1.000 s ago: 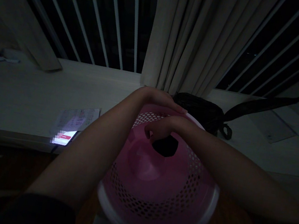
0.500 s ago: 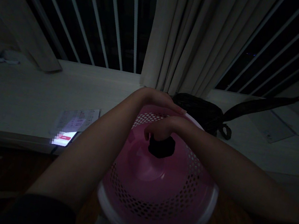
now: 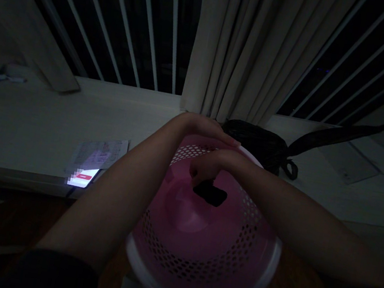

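Note:
A round pink plastic basket [image 3: 213,238] with perforated sides and a pale rim is tilted so that I look into it. At its far rim, my left hand [image 3: 209,128] grips the edge, with a finger lying along it; the other fingers are mostly hidden. Inside the basket, my right hand [image 3: 206,166] is bent down at the wrist, its fingers curled around a small black item [image 3: 211,194]. The item has a flat, roundish outline, and the dark picture hides its kind. It is close to the basket's inner wall.
A pale ledge [image 3: 38,138] runs beneath barred windows and beige curtains [image 3: 244,49]. Left of me lie a printed paper [image 3: 102,151] and a lit phone [image 3: 85,178]. Beyond the basket sits a black plastic bag [image 3: 258,143]; a white box [image 3: 354,161] stands right.
My right hand has turned at the wrist inside the basket. The black item now shows a flatter, narrower outline, slightly further right. My left hand and the basket have barely moved.

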A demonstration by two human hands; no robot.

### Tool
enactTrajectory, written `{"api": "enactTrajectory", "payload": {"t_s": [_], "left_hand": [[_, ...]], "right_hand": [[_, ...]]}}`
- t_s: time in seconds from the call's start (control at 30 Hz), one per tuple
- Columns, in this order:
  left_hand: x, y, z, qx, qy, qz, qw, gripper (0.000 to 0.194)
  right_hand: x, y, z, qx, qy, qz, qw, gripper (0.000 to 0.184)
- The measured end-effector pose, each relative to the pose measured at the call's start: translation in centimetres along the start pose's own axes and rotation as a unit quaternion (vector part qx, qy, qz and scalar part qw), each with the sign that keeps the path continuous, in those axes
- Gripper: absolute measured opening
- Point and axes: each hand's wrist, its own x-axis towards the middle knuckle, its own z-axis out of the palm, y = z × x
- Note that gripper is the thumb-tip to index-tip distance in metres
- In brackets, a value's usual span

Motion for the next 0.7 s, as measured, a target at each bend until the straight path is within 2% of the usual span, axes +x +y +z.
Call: {"api": "enactTrajectory", "payload": {"t_s": [0.13, 0.37, 0.43, 0.57, 0.7], "left_hand": [[0.32, -0.36, -0.04, -0.009, -0.01, 0.015, 1.0, 0.057], [0.44, -0.31, -0.06, 0.0, -0.003, 0.023, 1.0, 0.057], [0.37, -0.25, -0.06, -0.008, -0.008, 0.021, 1.0, 0.058], [0.27, -0.24, -0.02, -0.006, -0.001, 0.009, 1.0, 0.058], [0.38, -0.45, 0.06, -0.028, -0.003, 0.012, 1.0, 0.054]], "right_hand": [[-0.18, -0.2, -0.15, -0.017, 0.0, -0.004, 1.0, 0.031], [-0.23, -0.23, 0.03, 0.06, -0.004, 0.008, 0.998, 0.029], [-0.27, -0.25, 0.0, 0.061, -0.008, 0.007, 0.998, 0.031], [-0.43, -0.37, -0.1, 0.061, -0.057, 0.002, 0.997, 0.038], [-0.33, -0.32, -0.05, 0.049, -0.067, 0.004, 0.997, 0.047]]}}
